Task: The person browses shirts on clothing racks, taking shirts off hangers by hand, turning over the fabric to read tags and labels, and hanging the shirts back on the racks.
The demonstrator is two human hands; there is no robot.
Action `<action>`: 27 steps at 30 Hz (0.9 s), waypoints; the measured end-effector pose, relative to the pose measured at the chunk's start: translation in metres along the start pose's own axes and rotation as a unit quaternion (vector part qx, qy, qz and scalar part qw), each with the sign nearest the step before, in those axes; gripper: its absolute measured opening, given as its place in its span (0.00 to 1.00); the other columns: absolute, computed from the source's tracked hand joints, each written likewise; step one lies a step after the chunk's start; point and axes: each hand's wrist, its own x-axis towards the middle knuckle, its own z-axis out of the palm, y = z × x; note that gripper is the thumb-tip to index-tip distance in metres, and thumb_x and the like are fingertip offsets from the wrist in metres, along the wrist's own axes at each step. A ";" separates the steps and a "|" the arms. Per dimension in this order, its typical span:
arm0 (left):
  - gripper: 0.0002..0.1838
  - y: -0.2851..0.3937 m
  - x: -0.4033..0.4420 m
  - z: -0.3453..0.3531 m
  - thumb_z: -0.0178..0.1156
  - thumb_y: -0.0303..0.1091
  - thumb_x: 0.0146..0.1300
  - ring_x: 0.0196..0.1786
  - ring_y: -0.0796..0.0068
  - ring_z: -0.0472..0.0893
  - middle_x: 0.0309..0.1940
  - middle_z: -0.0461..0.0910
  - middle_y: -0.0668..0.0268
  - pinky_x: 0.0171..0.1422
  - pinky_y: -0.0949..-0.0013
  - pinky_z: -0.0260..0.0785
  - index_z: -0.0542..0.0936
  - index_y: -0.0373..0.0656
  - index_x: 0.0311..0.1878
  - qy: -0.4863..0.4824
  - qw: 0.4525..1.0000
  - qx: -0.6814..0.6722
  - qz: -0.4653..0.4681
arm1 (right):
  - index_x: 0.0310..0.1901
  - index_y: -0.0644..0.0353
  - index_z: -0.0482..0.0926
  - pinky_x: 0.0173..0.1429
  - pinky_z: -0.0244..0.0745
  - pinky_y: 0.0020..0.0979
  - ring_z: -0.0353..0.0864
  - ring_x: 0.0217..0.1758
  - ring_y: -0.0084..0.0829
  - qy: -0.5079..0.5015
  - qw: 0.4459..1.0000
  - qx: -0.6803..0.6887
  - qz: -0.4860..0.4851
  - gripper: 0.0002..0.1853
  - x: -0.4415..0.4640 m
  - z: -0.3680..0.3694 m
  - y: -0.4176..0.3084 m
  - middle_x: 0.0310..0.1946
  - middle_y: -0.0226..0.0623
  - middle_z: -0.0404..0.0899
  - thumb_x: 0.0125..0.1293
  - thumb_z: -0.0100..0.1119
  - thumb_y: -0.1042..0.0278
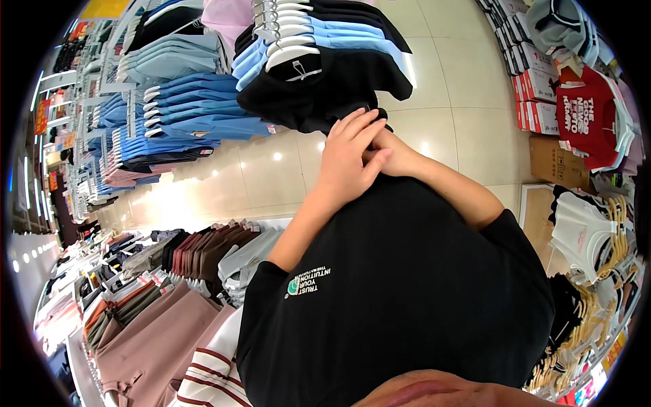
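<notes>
My left hand (pixel 347 152) lies across my right hand (pixel 393 154) in front of my black T-shirt (pixel 407 271). The left fingers are stretched out, with the thumb apart, and reach to dark fabric. Most of the right hand's fingers are hidden under the left, so their grip does not show. Just beyond both hands hangs a black short-sleeved top (pixel 339 71) on a white hanger (pixel 291 54), at the front of a row with light blue tops (pixel 380 44). Whether either hand holds its fabric I cannot tell.
Blue folded-over garments (pixel 196 102) hang on racks at the left. Brown and dark trousers (pixel 217 247) and a pink garment (pixel 156 339) hang at lower left. At right are shoe boxes (pixel 539 81), a cardboard box (pixel 556 163), a red shirt (pixel 590 119) and white underwear (pixel 583 234).
</notes>
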 end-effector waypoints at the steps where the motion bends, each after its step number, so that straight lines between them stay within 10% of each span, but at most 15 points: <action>1: 0.28 0.000 0.000 0.001 0.70 0.34 0.57 0.69 0.49 0.72 0.64 0.77 0.54 0.71 0.54 0.66 0.79 0.38 0.61 0.006 1.000 -0.010 0.014 | 0.51 0.66 0.76 0.46 0.77 0.29 0.80 0.45 0.25 -0.018 1.000 0.002 0.018 0.13 0.000 -0.002 0.001 0.43 0.39 0.82 0.66 0.56 0.78; 4: 0.27 0.004 0.000 -0.005 0.69 0.34 0.59 0.69 0.49 0.72 0.65 0.76 0.53 0.72 0.55 0.64 0.78 0.35 0.62 0.032 0.998 -0.056 0.018 | 0.56 0.63 0.73 0.51 0.77 0.26 0.80 0.48 0.23 -0.018 0.968 0.247 0.042 0.18 0.003 0.002 -0.011 0.47 0.34 0.81 0.65 0.53 0.84; 11: 0.16 -0.019 -0.023 -0.006 0.58 0.24 0.69 0.55 0.65 0.80 0.56 0.79 0.56 0.59 0.68 0.71 0.79 0.34 0.58 0.209 0.927 -0.262 -0.171 | 0.65 0.59 0.70 0.58 0.77 0.27 0.81 0.56 0.22 -0.041 0.938 0.343 0.029 0.20 0.001 -0.008 -0.001 0.55 0.29 0.80 0.74 0.58 0.72; 27: 0.26 0.001 -0.018 -0.018 0.69 0.29 0.53 0.58 0.55 0.79 0.55 0.81 0.58 0.66 0.55 0.67 0.82 0.42 0.58 0.082 0.992 0.079 -0.046 | 0.64 0.58 0.73 0.50 0.72 0.23 0.78 0.51 0.17 0.008 0.951 0.298 0.080 0.18 -0.008 -0.001 0.009 0.50 0.26 0.81 0.74 0.50 0.78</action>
